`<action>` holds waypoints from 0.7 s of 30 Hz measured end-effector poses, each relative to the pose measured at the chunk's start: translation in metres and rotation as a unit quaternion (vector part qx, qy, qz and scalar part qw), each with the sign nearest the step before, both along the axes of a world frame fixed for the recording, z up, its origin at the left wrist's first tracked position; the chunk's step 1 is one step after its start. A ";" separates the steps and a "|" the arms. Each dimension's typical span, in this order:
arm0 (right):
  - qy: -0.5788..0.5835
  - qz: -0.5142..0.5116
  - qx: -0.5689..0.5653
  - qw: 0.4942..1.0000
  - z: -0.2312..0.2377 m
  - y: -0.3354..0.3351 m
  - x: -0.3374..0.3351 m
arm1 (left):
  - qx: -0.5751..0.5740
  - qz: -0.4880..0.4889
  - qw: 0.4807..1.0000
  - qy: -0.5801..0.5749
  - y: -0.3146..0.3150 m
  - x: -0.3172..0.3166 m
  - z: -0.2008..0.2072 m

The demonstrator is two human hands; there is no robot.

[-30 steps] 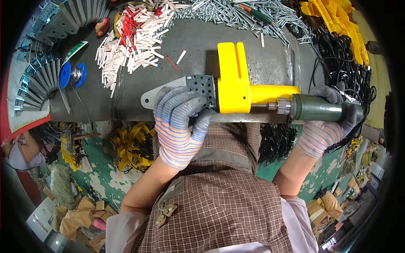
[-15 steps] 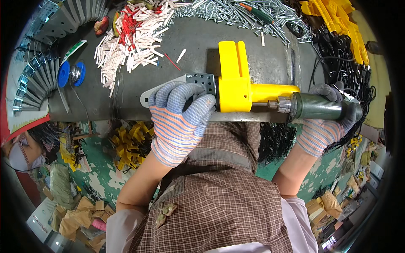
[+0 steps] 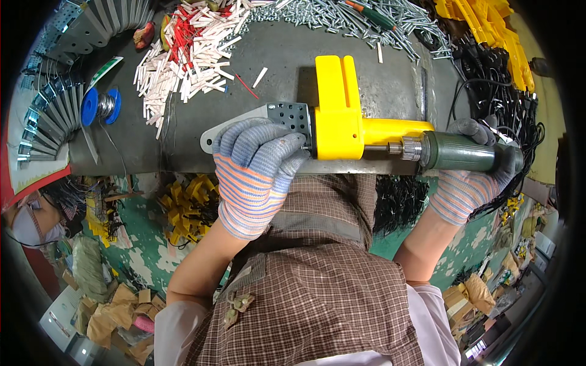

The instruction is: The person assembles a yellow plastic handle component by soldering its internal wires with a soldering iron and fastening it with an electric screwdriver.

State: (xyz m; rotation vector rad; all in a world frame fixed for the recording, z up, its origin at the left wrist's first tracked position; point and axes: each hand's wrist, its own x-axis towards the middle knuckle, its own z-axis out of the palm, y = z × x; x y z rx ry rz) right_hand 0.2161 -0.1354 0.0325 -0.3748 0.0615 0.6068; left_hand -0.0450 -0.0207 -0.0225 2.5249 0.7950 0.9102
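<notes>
My left hand [image 3: 256, 174], in a striped grey-fingered glove, is closed on a grey perforated metal bracket [image 3: 287, 114] by the table's front edge. Against the bracket's right end stands a yellow plastic housing [image 3: 339, 122] with an upright slotted part and an arm stretching right. My right hand [image 3: 473, 177], gloved alike, wraps round a dark green power screwdriver [image 3: 459, 152]. Its chuck points left, and the thin bit runs along the near side of the yellow arm into the housing's right side. The bit's tip is hidden inside.
Pale strips [image 3: 162, 91] with red pieces heap at the back left, screws [image 3: 305, 15] and a green-orange screwdriver [image 3: 373, 18] at the back. Black cords [image 3: 488, 67] and yellow parts [image 3: 488, 24] pile up right. A blue solder spool [image 3: 91, 107] and stacked brackets [image 3: 58, 113] stand left.
My left hand and the bracket have shifted slightly, with the fingers a little further left along it. The yellow housing sits marginally higher in view. My right hand and the power screwdriver have barely moved.
</notes>
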 end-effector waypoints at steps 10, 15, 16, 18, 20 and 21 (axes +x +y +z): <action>-0.008 0.008 -0.010 1.000 0.000 0.003 -0.003 | -0.003 -0.022 1.000 0.021 0.002 -0.003 0.011; -0.001 0.017 -0.009 1.000 -0.002 0.002 0.002 | -0.030 -0.042 0.998 0.019 0.006 -0.004 0.015; -0.017 0.023 0.008 1.000 -0.003 0.001 0.002 | -0.032 -0.044 0.998 0.028 0.006 -0.005 0.017; -0.020 0.029 0.012 0.999 -0.002 0.000 0.001 | -0.029 -0.048 0.998 0.040 0.007 -0.004 0.022; -0.023 0.035 0.017 0.999 -0.002 0.001 0.002 | -0.025 -0.051 0.997 0.052 0.008 -0.003 0.022; -0.013 0.028 0.009 0.999 -0.003 0.000 0.003 | -0.028 -0.046 0.998 0.043 0.008 -0.003 0.021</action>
